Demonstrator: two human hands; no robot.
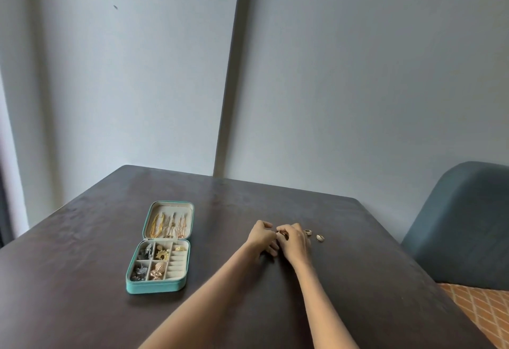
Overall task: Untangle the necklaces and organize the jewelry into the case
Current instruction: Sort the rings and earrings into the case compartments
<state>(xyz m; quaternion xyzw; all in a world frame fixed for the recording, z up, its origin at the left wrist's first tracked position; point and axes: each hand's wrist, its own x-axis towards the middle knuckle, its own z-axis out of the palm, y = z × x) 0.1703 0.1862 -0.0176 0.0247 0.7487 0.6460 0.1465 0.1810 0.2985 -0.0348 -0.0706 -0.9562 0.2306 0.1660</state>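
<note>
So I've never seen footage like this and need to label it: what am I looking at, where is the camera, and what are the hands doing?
There is no machine here, just a person working with bare hands. The single picture comes from a wide-angle camera worn on the person's head, looking forward and down, so the two forearms reach in from the bottom edge.

On the dark table lies an open teal jewelry case. Its lid holds necklaces hung in a row; its base has compartments with brooch-like pieces and ring slots.

The left hand and right hand meet to the right of the case, fingers curled around a small reddish-gold piece; it is too small to identify. Two rings lie loose on the table just beyond the right hand. A blue-grey chair stands at the right.
</note>
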